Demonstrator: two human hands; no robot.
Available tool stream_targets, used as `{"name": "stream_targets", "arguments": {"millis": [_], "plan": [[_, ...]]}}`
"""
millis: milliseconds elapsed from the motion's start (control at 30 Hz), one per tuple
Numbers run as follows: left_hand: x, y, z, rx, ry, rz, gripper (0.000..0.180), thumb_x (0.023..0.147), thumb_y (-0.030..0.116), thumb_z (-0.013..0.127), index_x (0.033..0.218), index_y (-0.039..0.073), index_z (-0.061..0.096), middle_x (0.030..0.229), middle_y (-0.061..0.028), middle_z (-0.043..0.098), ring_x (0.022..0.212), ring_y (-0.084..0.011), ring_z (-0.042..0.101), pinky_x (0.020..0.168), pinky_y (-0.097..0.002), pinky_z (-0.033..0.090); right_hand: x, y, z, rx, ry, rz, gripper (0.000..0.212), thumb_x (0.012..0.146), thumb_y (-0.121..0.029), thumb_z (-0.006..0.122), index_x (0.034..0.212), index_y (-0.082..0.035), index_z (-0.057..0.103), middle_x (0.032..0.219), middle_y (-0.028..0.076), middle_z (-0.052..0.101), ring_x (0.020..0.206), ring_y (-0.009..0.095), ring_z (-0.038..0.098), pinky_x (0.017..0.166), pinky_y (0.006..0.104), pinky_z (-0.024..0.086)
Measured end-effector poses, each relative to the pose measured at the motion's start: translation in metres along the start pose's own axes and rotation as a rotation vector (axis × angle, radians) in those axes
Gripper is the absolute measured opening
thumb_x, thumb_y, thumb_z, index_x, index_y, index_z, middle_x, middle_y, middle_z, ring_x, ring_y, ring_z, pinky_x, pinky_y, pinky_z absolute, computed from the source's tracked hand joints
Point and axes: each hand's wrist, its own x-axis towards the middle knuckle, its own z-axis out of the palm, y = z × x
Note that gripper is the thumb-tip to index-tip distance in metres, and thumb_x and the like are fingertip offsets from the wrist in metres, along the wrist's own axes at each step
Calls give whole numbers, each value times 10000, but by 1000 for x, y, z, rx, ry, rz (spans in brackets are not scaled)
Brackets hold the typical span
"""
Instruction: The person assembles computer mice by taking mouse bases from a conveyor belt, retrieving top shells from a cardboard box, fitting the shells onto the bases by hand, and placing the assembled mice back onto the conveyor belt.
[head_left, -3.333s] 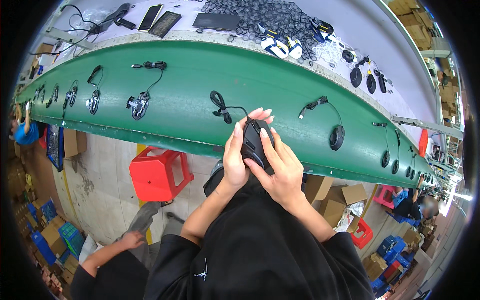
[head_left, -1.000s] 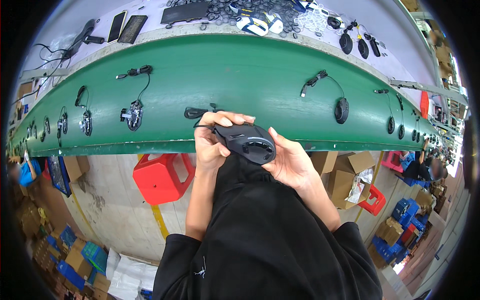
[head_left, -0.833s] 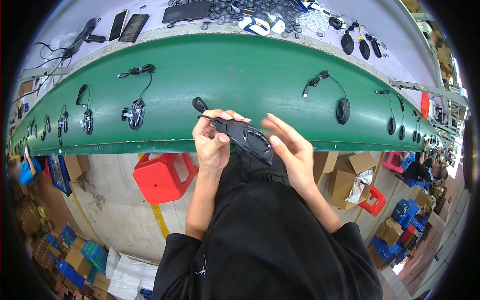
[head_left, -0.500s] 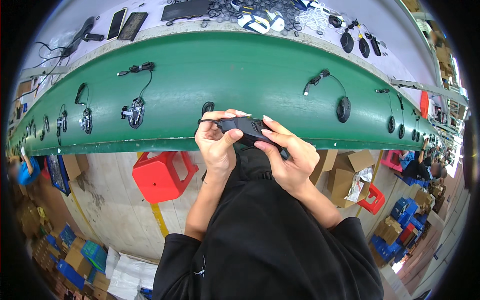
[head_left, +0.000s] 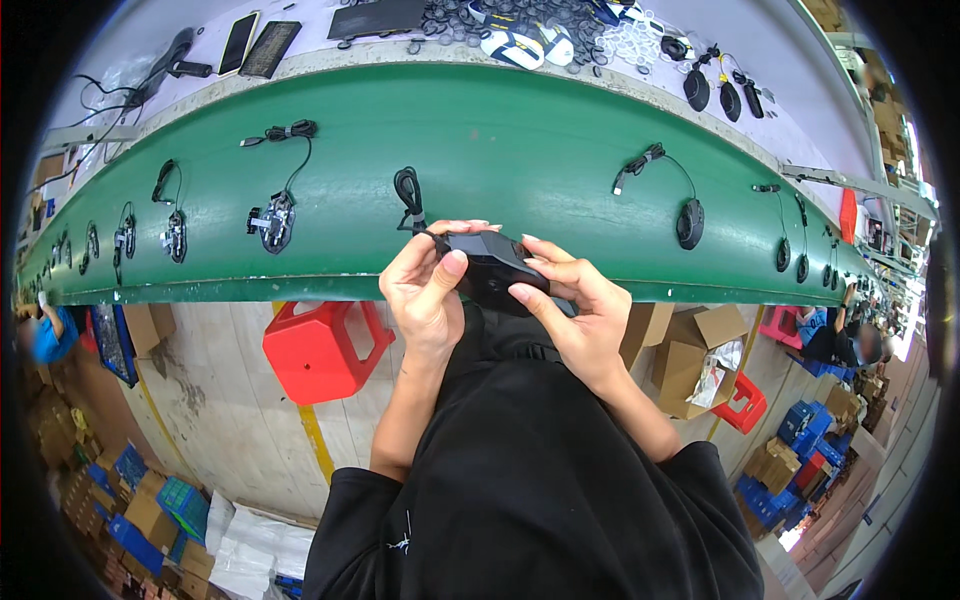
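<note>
Both my hands hold a black computer mouse (head_left: 492, 270) just over the near edge of the green conveyor belt (head_left: 480, 150). My left hand (head_left: 425, 285) grips its cable end, thumb on top and fingers behind. My right hand (head_left: 580, 305) closes on the other end, with the thumb pressed on the near side. From the left end runs the mouse's cable (head_left: 408, 190), its coiled bundle lying on the belt. An opened mouse with bare inner parts (head_left: 272, 222) lies to the left, its cable bundled above it. To the right rests a closed black mouse (head_left: 690, 222).
Beyond the belt, a shelf holds a phone (head_left: 238, 42), many small dark rings (head_left: 450, 25) and several hanging black mice (head_left: 697, 90). Behind the belt's near edge stand a red stool (head_left: 325, 360) and an open carton (head_left: 695, 365). Other people sit along the belt at both sides.
The mouse has turned in my hands, so a broader smooth face shows now. Its cable bundle has come out from behind my left hand and shows more fully on the belt.
</note>
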Motion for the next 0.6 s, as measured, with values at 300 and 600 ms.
{"name": "stream_targets", "arguments": {"millis": [300,600], "plan": [[0,11,7,226,-90,89,344,777,-47,721,1102,-107,627,1130,-248,643,1052,-295,644,923,-372,509,2,7,-7,-159,37,-69,172,718,64,759,860,53,663,1023,194,698,888,224,709,753,303,587],[0,24,-5,569,-131,186,292,730,-13,765,1004,-72,683,1066,-183,692,1053,-297,657,913,-362,513,2,9,-5,-222,32,-114,170,685,73,763,820,45,663,993,182,710,861,225,715,754,299,571]]}}
